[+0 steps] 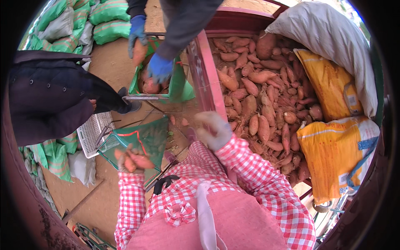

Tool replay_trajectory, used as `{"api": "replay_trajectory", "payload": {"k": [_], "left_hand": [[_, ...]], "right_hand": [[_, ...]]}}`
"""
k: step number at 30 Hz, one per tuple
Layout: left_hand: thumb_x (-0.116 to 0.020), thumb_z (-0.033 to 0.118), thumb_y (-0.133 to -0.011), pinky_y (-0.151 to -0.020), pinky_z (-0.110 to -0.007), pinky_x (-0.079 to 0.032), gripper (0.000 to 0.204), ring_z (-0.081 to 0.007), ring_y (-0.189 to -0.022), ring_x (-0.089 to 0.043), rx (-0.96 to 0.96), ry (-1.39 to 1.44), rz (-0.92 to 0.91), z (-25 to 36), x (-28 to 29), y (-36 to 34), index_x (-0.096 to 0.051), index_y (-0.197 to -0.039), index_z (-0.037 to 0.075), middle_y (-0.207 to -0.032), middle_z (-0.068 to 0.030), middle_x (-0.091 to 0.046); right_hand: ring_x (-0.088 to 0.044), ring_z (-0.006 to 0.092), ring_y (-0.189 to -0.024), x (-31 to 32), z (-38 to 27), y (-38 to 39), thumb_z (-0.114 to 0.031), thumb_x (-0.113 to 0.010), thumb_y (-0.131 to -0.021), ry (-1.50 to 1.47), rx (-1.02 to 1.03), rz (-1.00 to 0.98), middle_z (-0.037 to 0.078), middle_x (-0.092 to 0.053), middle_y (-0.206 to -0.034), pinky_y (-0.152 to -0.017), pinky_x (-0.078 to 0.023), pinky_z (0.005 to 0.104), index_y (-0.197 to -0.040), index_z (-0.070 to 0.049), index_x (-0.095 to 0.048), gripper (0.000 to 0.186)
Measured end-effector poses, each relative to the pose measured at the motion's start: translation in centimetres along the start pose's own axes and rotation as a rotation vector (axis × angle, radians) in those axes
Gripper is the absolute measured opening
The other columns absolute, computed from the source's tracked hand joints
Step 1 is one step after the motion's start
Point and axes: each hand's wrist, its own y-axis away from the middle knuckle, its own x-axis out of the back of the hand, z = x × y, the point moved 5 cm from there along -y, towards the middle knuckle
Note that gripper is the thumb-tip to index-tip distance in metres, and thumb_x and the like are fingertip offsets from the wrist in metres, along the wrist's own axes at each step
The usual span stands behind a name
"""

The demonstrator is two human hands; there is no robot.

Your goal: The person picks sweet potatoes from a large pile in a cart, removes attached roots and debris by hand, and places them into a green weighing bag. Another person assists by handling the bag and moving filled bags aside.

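Observation:
My left hand, low at the left, grips a few reddish sweet potatoes over a green mesh bag on a frame. My gloved right hand is beside the red wall of the cart, its fingers curved and apart with nothing visible in them. Right of it lies a large heap of sweet potatoes inside the cart.
A co-worker's blue gloves handle sweet potatoes at a green-lined bin. A dark-clothed person stands left, beside a white crate. Filled green sacks lie behind. Yellow sacks and a white sack rest at right.

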Motion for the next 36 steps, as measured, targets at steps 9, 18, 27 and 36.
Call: {"api": "replay_trajectory", "payload": {"k": [9,18,27,36], "left_hand": [[-0.059,0.043,-0.089,-0.112,-0.046,-0.029,0.074,-0.0278,-0.139,-0.036,0.030,-0.644,0.968,2.7,12.6,3.4,-0.028,-0.149,0.015,-0.146,-0.0115,-0.043],[-0.063,0.030,-0.090,-0.097,-0.043,-0.047,0.064,-0.0302,-0.121,-0.053,0.240,-0.490,0.347,-4.4,0.8,-2.1,-0.037,-0.144,0.008,-0.136,-0.0190,-0.050],[-0.067,0.032,-0.088,-0.100,-0.045,-0.048,0.073,-0.0331,-0.119,-0.057,0.443,-0.459,-0.083,-8.8,-14.1,-4.1,-0.033,-0.147,0.005,-0.136,-0.0197,-0.051],[-0.069,0.043,-0.084,-0.086,-0.052,-0.055,0.069,-0.0349,-0.108,-0.061,0.455,-0.171,-0.140,-11.4,-16.1,-4.6,-0.042,-0.140,0.012,-0.124,-0.0148,-0.058]], "right_hand": [[-0.065,0.0272,-0.092,18.6,15.4,7.1,-0.016,-0.069,-0.083,0.342,-0.396,0.667,0.018,-0.067,-0.099,-0.084,-0.051,0.0356,-0.107,-0.003,-0.068,0.027],[-0.054,0.0369,-0.123,27.0,29.1,3.9,-0.049,-0.059,-0.087,0.840,-1.140,0.158,0.024,-0.058,-0.128,-0.105,-0.041,0.0444,-0.131,-0.005,-0.052,0.063],[-0.062,0.0187,-0.100,16.2,16.4,4.7,-0.030,-0.071,-0.086,0.016,-0.781,0.523,0.012,-0.066,-0.111,-0.087,-0.050,0.0314,-0.119,0.004,-0.059,0.050],[-0.064,0.0245,-0.091,7.4,7.0,2.0,-0.023,-0.075,-0.079,0.108,-0.202,0.131,0.012,-0.064,-0.102,-0.079,-0.053,0.0337,-0.110,-0.005,-0.066,0.037]]}}
